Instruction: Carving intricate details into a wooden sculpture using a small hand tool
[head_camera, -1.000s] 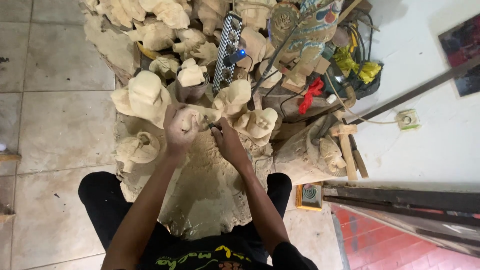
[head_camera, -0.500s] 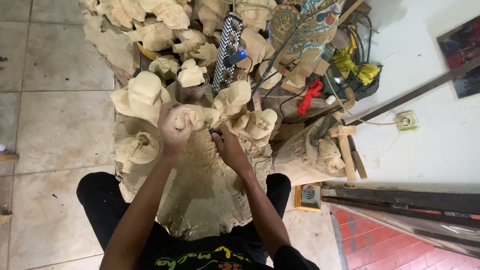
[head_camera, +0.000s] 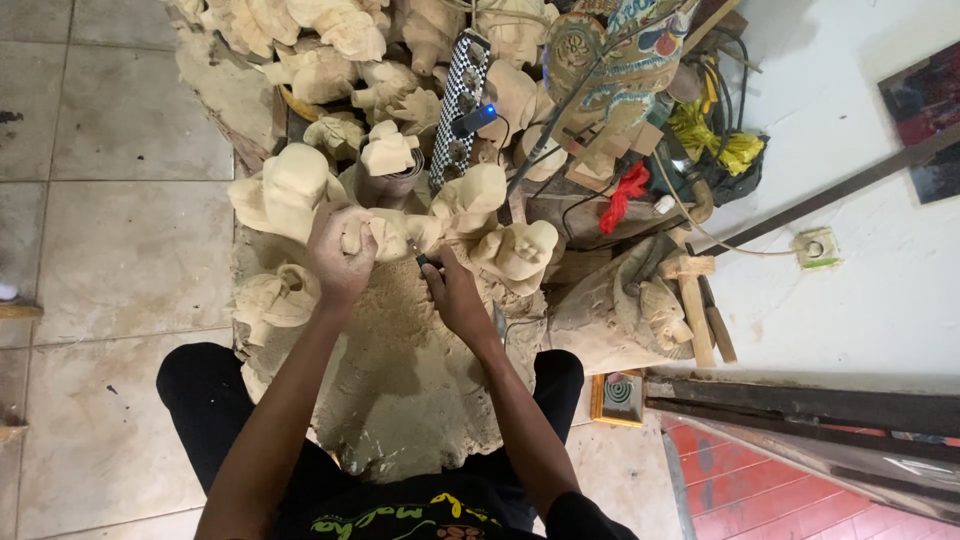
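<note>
My left hand (head_camera: 340, 250) is closed around a small pale wooden carving (head_camera: 388, 233), held over a sawdust-covered cloth (head_camera: 400, 380) on my lap. My right hand (head_camera: 450, 295) grips a small carving tool with a dark green handle (head_camera: 424, 262), its tip set against the carving just right of my left hand. Other pale carved figures lie close around, one at the left (head_camera: 285, 190) and one at the right (head_camera: 520, 248).
A heap of unfinished wooden figures (head_camera: 330, 50) fills the top of the view. A checkered strip (head_camera: 455, 100), a painted mask (head_camera: 610, 50), cables, a wooden mallet (head_camera: 695, 300) and a red rag (head_camera: 625, 190) lie to the right. Tiled floor (head_camera: 110, 230) lies left, a wall socket (head_camera: 818, 248) right.
Both hands have stayed on the carving, shifting slightly; my right hand has drawn a little down and right with the tool.
</note>
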